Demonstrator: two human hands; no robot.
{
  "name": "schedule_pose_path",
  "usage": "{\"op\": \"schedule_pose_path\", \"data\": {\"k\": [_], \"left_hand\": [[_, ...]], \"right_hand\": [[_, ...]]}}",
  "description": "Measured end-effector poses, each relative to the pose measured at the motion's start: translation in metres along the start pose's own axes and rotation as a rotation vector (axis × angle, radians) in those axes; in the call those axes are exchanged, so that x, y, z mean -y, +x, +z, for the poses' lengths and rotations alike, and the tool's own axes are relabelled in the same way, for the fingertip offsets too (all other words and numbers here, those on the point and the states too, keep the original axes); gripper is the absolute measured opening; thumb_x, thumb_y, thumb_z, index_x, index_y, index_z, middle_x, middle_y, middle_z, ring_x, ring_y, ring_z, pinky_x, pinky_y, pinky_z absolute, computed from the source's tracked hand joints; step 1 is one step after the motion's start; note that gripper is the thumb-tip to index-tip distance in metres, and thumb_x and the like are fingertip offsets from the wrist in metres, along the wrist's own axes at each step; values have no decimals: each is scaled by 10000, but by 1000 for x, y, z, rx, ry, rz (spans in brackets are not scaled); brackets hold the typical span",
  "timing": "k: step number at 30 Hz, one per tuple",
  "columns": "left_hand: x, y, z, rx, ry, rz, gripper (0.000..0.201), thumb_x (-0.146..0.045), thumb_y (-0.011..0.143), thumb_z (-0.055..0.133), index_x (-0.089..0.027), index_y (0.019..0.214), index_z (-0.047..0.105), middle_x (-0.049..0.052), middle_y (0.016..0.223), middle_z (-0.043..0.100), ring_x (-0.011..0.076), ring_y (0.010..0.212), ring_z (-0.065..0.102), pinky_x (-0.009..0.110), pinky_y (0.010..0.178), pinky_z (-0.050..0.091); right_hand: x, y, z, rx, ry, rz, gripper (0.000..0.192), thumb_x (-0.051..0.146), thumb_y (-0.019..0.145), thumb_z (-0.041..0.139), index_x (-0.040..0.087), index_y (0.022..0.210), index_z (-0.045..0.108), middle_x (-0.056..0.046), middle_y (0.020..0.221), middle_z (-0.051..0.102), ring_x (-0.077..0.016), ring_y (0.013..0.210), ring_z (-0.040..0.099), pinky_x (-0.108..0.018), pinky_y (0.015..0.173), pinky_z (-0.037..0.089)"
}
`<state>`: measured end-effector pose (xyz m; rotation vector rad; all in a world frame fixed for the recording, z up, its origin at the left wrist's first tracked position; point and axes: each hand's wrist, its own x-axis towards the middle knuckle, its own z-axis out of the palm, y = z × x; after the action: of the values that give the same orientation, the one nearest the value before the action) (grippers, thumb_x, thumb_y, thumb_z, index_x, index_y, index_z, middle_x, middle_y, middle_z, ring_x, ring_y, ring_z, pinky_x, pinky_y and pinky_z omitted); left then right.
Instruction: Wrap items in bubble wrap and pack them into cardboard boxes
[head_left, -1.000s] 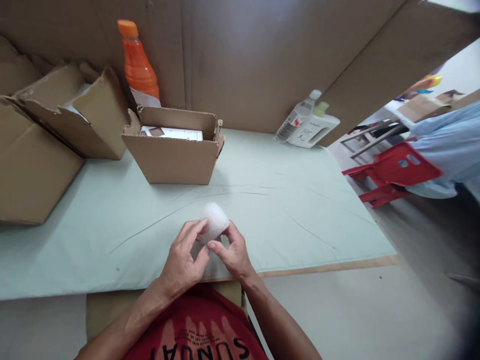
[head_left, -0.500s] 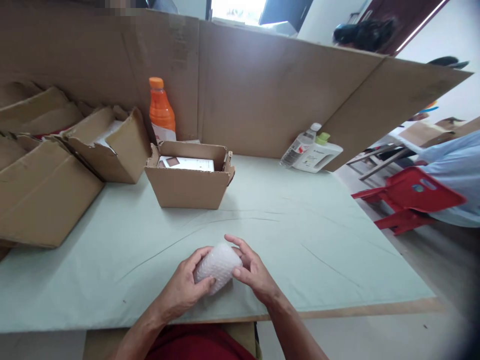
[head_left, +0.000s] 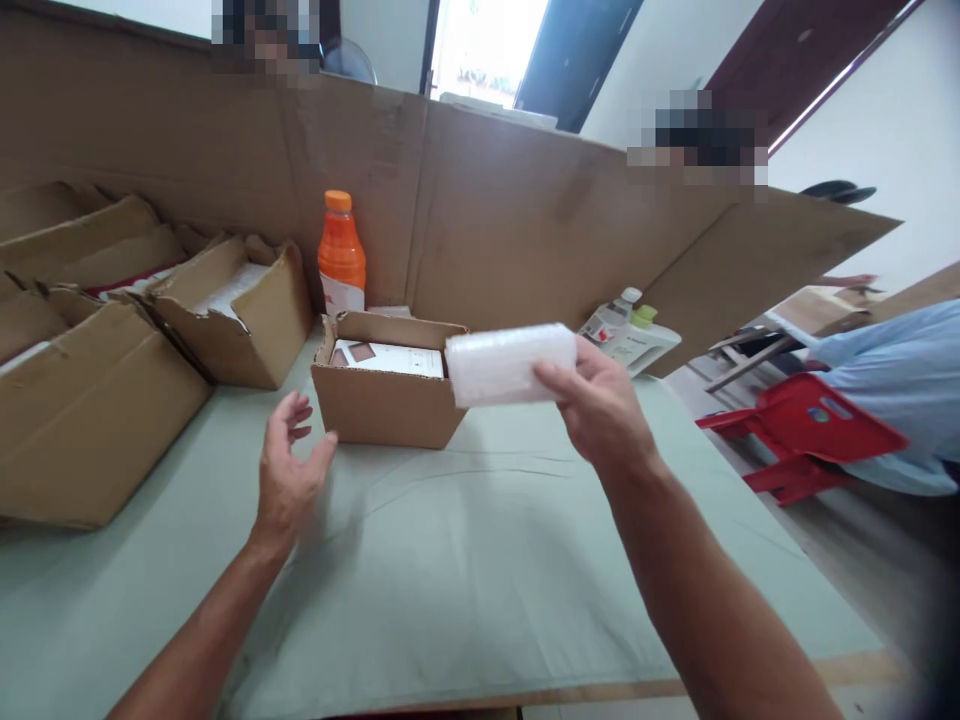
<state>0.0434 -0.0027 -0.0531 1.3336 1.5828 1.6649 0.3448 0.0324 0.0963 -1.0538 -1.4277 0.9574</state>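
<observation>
Now | right hand (head_left: 600, 405) grip: bubble-wrapped parcel (head_left: 510, 363) | left hand (head_left: 289, 475) empty

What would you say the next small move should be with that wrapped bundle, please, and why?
Probably lower the bubble-wrapped bundle into the small open box. The right hand holds it in the air just above the box's right edge, the box top is open, and the empty left hand hovers beside the box, placed to steady it.

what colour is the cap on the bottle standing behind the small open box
Orange, like the bottle itself; the head view shows it behind the small open box.
</observation>
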Motion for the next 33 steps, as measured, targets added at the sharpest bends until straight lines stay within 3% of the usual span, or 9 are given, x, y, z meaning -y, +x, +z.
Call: {"op": "schedule_pose_path", "data": {"k": [3,5,8,11,14,19,23,29,33], "left_hand": [[23,14,20,34,23,-6,751,-307,765,701,-170,1457,443,172,1406,561,302,1281,550,490,1081,447],[38,12,30,52,38,-32,733,-285,748,688,-149,1433,465,175,1362,588,305,1270,557,496,1101,433],[55,4,36,49,16,-43,728,-284,747,675,-151,1431,464,172,1337,605,301,1252,575,475,1077,457],[62,-1,35,44,-23,-46,774,-298,758,662,-152,1475,410,181,1343,605,298,1226,592,471,1041,479],[63,-1,35,22,-30,-39,768,-299,763,656,-140,1471,408,189,1327,618,295,1217,599,472,1037,480],[65,0,36,41,-43,-38,727,-271,770,646,-155,1454,428,180,1333,620,282,1222,607,445,1016,505],[66,0,36,41,-52,-46,715,-245,760,646,-173,1443,445,169,1344,616,281,1232,603,452,1041,490],[65,0,36,38,-48,-78,716,-254,760,638,-168,1444,447,172,1342,617,285,1201,612,449,1002,505],[63,0,35,32,-46,-62,700,-249,773,644,-188,1444,452,149,1322,629,271,1193,610,443,1028,495]], "right_hand": [[-6,50,6,13,-213,62,421,473,753,741,162,1025,661,-45,918,692,-151,755,619,-254,589,486],[-7,71,10,55,-565,138,339,410,752,704,148,963,667,-56,888,698,-165,756,619,-262,602,469],[-3,86,21,120,-1238,173,219,342,775,654,161,895,685,-89,908,725,-226,840,650,-299,679,459],[0,89,43,183,-1577,154,259,361,828,613,175,988,698,-127,1003,748,-276,931,677,-321,722,455],[-3,90,63,282,-1616,171,293,340,851,597,166,1064,697,-147,1069,752,-284,968,685,-309,712,441],[1,89,66,480,-1483,287,258,386,898,562,181,904,719,-89,929,760,-218,834,682,-269,614,387],[-1,91,63,461,-1624,272,187,364,832,651,210,870,751,-78,938,767,-234,888,689,-273,639,387],[-19,102,77,422,-1607,246,180,270,826,645,187,910,781,-114,992,779,-245,959,700,-276,721,446],[-6,78,58,267,-1480,142,244,309,903,548,208,942,766,-79,1001,779,-224,916,695,-296,753,465]]}}
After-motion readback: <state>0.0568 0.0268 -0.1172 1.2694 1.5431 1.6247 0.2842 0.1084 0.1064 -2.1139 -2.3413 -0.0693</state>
